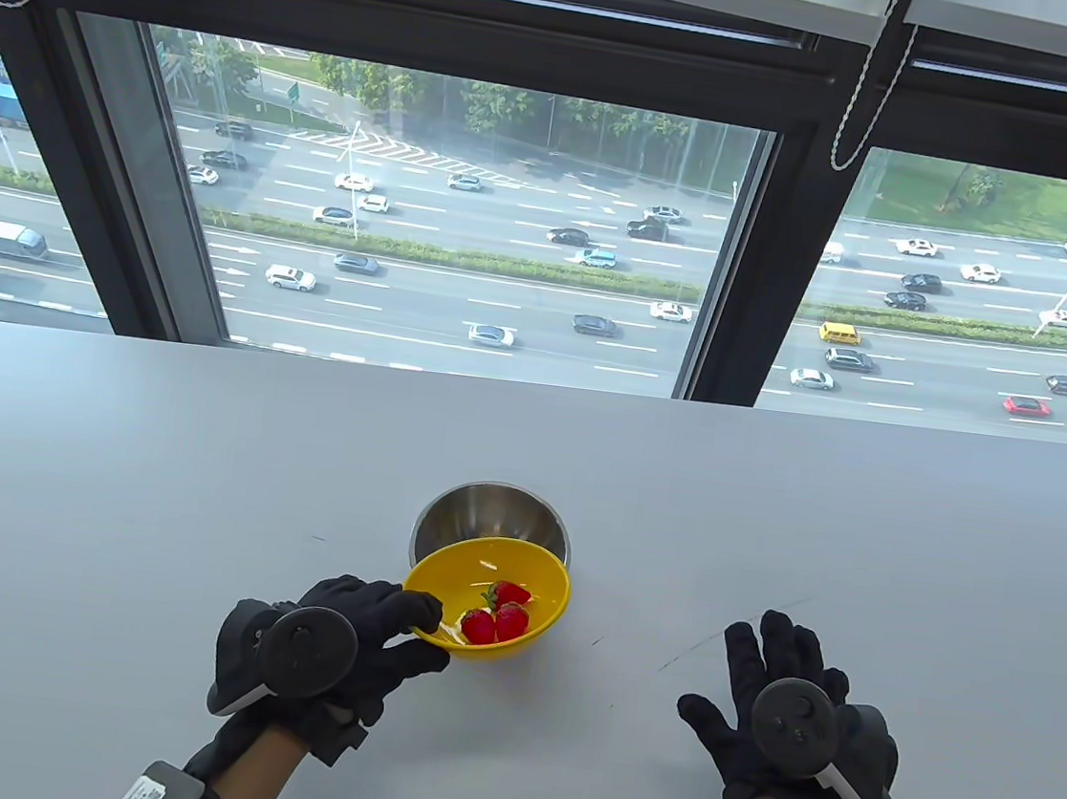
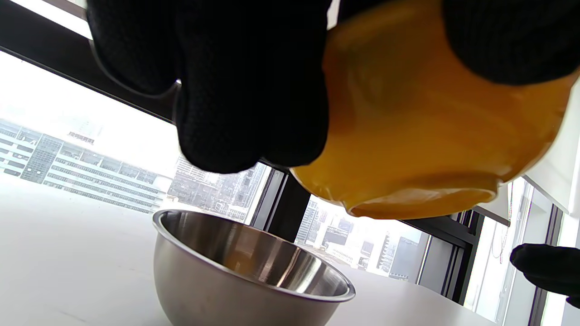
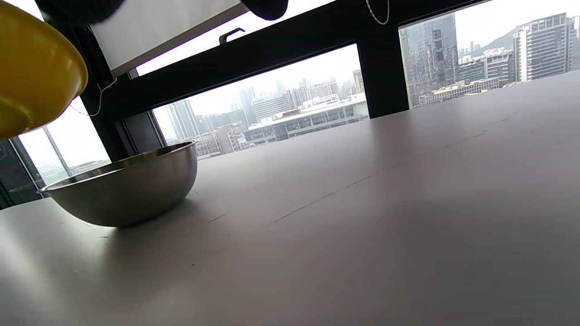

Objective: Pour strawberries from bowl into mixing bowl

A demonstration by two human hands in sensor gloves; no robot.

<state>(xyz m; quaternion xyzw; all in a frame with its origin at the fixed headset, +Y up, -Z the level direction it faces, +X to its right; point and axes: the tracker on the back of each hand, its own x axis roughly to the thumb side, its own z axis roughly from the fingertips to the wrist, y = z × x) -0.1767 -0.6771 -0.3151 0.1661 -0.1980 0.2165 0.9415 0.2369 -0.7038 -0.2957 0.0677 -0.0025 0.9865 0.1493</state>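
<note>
My left hand [image 1: 372, 636] grips the near-left rim of a yellow bowl [image 1: 525, 644] and holds it in the air, just in front of and partly over a steel mixing bowl [image 1: 482, 514]. Three red strawberries [image 1: 497, 615] lie in the yellow bowl. In the left wrist view the yellow bowl [image 2: 421, 136] hangs above the steel bowl [image 2: 235, 280], with my gloved fingers [image 2: 253, 90] on it. The steel bowl's inside looks empty there. My right hand [image 1: 766, 681] rests flat on the table, fingers spread, holding nothing. The right wrist view shows the steel bowl [image 3: 127, 190] and the yellow bowl [image 3: 36, 68].
The white table [image 1: 865, 533] runs to a far edge [image 1: 535, 385] against a large window. Faint scratch lines [image 1: 739, 625] mark the tabletop near my right hand.
</note>
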